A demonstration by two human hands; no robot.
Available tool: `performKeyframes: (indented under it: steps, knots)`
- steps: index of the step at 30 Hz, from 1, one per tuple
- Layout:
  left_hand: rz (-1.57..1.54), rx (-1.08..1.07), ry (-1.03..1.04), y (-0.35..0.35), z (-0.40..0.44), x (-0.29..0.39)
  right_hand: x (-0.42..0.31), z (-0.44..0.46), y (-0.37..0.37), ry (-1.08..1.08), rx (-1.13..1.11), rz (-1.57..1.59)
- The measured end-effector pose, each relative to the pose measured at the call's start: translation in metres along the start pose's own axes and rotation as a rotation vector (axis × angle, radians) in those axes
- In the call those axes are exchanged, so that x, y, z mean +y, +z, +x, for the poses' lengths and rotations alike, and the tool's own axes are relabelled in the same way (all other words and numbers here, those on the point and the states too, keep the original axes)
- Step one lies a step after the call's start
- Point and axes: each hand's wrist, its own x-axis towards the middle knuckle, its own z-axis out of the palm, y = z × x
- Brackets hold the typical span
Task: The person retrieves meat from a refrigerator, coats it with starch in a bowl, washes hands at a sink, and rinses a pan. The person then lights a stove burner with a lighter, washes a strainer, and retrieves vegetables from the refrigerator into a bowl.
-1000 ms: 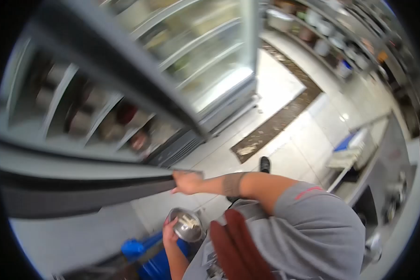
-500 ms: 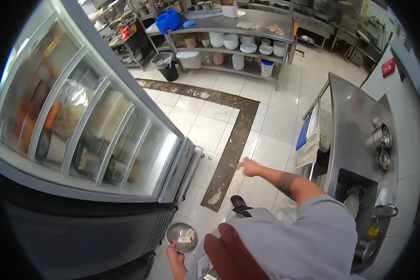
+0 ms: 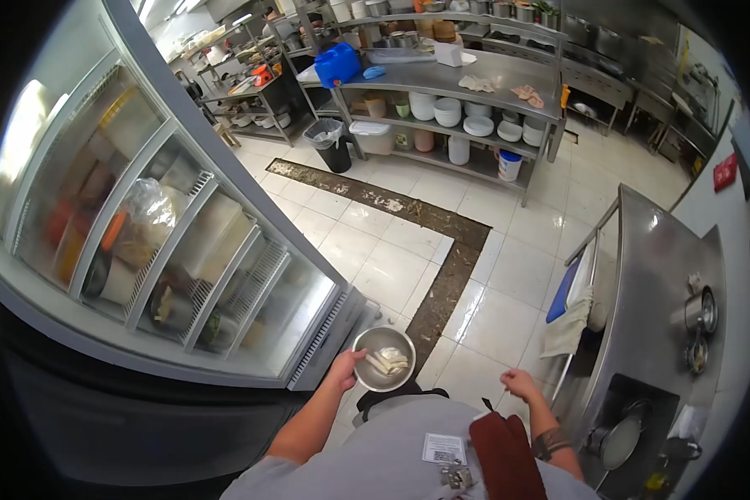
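Observation:
My left hand (image 3: 344, 369) grips the rim of a round metal bowl (image 3: 363, 343), thumb over the edge. The bowl is held level in front of my body. Several pale, stick-like pieces of food (image 3: 389, 361) lie at its bottom; their exact kind I cannot make out. My right hand (image 3: 520, 384) hangs in the air to the right, its fingers curled in, with nothing visible in them. It touches nothing and is apart from the steel counter.
A glass-door fridge (image 3: 329, 333) stands close on my left. On my right runs a steel counter (image 3: 654, 250) with a sink (image 3: 642, 392). A dirty floor channel (image 3: 442, 287) crosses the white tiles. Ahead are a black bin (image 3: 333, 154) and a steel shelf table (image 3: 425, 79) with bowls.
My left hand has brought the bowl up and forward, to the right in view. My right arm has dropped back closer to my side. The view has tilted up.

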Motion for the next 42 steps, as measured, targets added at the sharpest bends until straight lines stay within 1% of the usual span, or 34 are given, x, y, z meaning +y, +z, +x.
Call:
performKeyframes:
  steps: [2, 4, 6, 8, 9, 11, 12, 13, 14, 15, 16, 17, 18, 19, 20, 21, 22, 24, 26, 27, 28, 29, 30, 31, 32, 33, 34, 35, 37, 38, 39, 40, 41, 42]
  knots:
    - [0.024, -0.007, -0.018, 0.024, 0.019, 0.013, -0.008, -0.011, 0.004, 0.056, -0.070, 0.067]
    - [0.090, -0.016, -0.050, 0.054, 0.028, 0.034, -0.009, -0.011, -0.001, 0.081, -0.082, 0.057]
    - [0.099, -0.012, -0.063, 0.070, 0.052, 0.049, -0.006, 0.002, -0.007, 0.102, -0.094, 0.045]
    - [0.132, -0.010, -0.073, 0.082, 0.081, 0.066, -0.004, 0.022, -0.021, 0.142, 0.015, 0.034]
    - [0.126, -0.011, -0.069, 0.080, 0.108, 0.070, -0.012, 0.029, -0.027, 0.138, 0.016, 0.028]
    - [0.145, -0.046, -0.149, 0.077, 0.166, 0.081, -0.029, 0.047, -0.042, 0.197, 0.175, 0.108]
    - [0.140, -0.021, -0.132, 0.091, 0.173, 0.098, -0.034, 0.062, -0.049, 0.208, 0.181, 0.111]
    - [0.156, -0.034, -0.146, 0.093, 0.195, 0.110, -0.039, 0.076, -0.057, 0.241, 0.224, 0.178]
    - [0.108, -0.081, -0.140, 0.091, 0.222, 0.117, -0.033, 0.082, -0.061, 0.291, 0.282, 0.270]
    - [0.096, -0.157, -0.158, 0.094, 0.257, 0.121, -0.005, 0.102, -0.067, 0.216, 0.269, 0.169]
    - [0.054, -0.154, -0.170, 0.086, 0.297, 0.124, 0.012, 0.113, -0.062, 0.202, 0.370, 0.071]
    - [0.094, -0.230, -0.208, 0.105, 0.301, 0.147, 0.018, 0.115, -0.068, 0.199, 0.287, -0.081]
    - [0.092, -0.238, -0.324, 0.115, 0.318, 0.167, 0.002, 0.111, -0.067, 0.148, 0.278, -0.337]
    - [0.156, -0.291, -0.336, 0.136, 0.321, 0.193, -0.007, 0.109, -0.062, 0.201, 0.333, -0.386]
    - [0.172, -0.315, -0.337, 0.134, 0.363, 0.199, -0.019, 0.104, -0.064, 0.270, 0.308, -0.368]
    - [0.230, -0.358, -0.366, 0.153, 0.376, 0.216, -0.047, 0.093, -0.069, 0.390, 0.334, -0.252]
    - [0.275, -0.404, -0.373, 0.168, 0.402, 0.230, -0.079, 0.073, -0.071, 0.372, 0.501, -0.141]
    - [0.353, -0.422, -0.359, 0.202, 0.442, 0.254, -0.091, 0.062, -0.057, 0.334, 0.726, 0.007]
    - [0.443, -0.437, -0.310, 0.248, 0.469, 0.275, -0.098, 0.053, -0.036, 0.400, 0.787, 0.082]
    - [0.474, -0.459, -0.281, 0.277, 0.473, 0.280, -0.091, 0.046, -0.026, 0.441, 0.825, 0.127]
    - [0.500, -0.454, -0.243, 0.305, 0.474, 0.284, -0.086, 0.041, -0.013, 0.504, 0.789, 0.111]
    - [0.434, -0.519, -0.281, 0.327, 0.489, 0.286, -0.048, 0.049, 0.013, 0.484, 0.636, 0.008]
    - [0.451, -0.557, -0.287, 0.349, 0.492, 0.289, -0.010, 0.055, 0.032, 0.465, 0.493, -0.109]
    - [0.449, -0.603, -0.295, 0.372, 0.492, 0.285, -0.007, 0.043, 0.042, 0.442, 0.480, -0.049]
    - [0.409, -0.648, -0.322, 0.390, 0.501, 0.278, -0.006, 0.034, 0.050, 0.467, 0.476, -0.050]
    - [0.374, -0.684, -0.348, 0.403, 0.507, 0.269, -0.013, 0.024, 0.046, 0.588, 0.305, -0.009]
    - [0.353, -0.709, -0.354, 0.413, 0.503, 0.257, -0.028, 0.012, 0.035, 0.809, 0.157, 0.209]
    - [0.343, -0.730, -0.366, 0.420, 0.493, 0.247, -0.036, -0.003, 0.026, 0.871, 0.201, 0.299]
    - [0.379, -0.780, -0.342, 0.430, 0.465, 0.231, 0.011, -0.010, 0.041, 0.872, 0.455, 0.467]
    - [0.385, -0.709, -0.299, 0.424, 0.465, 0.220, 0.047, 0.002, 0.045, 0.755, 0.493, 0.440]
    - [0.428, -0.694, -0.295, 0.421, 0.454, 0.211, 0.089, 0.019, 0.044, 0.809, 0.481, 0.460]
    - [0.428, -0.702, -0.403, 0.415, 0.443, 0.203, 0.130, 0.036, 0.041, 0.863, 0.469, 0.480]
    - [0.439, -0.634, -0.502, 0.406, 0.444, 0.194, 0.065, 0.024, -0.027, 0.942, 0.428, 0.347]
    - [0.589, -0.632, -0.358, 0.409, 0.396, 0.189, 0.063, 0.032, -0.056, 0.902, 0.481, 0.335]
